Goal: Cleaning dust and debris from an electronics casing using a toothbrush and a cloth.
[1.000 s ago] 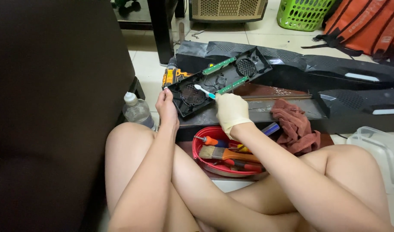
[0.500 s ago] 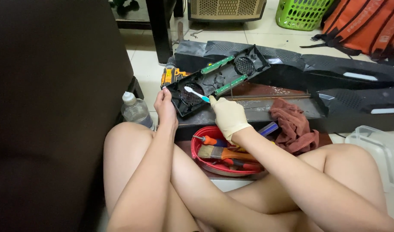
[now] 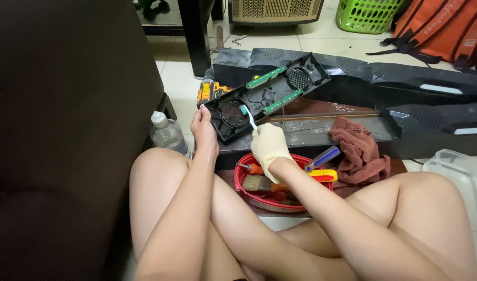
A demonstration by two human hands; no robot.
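Observation:
A black plastic fan housing (image 3: 269, 96) with two round grilles and green circuit strips lies tilted on a dark board. My left hand (image 3: 203, 127), bare, grips its near left corner. In a pale glove, my right hand (image 3: 268, 145) holds a small toothbrush (image 3: 247, 116) whose head rests on the left fan grille.
A red bowl (image 3: 243, 179) with a paintbrush and screwdrivers sits in front of my legs. A dark red rag (image 3: 360, 151) lies to the right, a clear bottle (image 3: 167, 133) to the left. Black panels (image 3: 420, 88), a yellow drill (image 3: 207, 92), a green basket (image 3: 366, 14) and an orange backpack (image 3: 446, 28) lie beyond.
The toothbrush head has moved left and nearer along the housing, from its middle to the left fan grille. My right hand has drawn back with it; the left hand keeps its grip.

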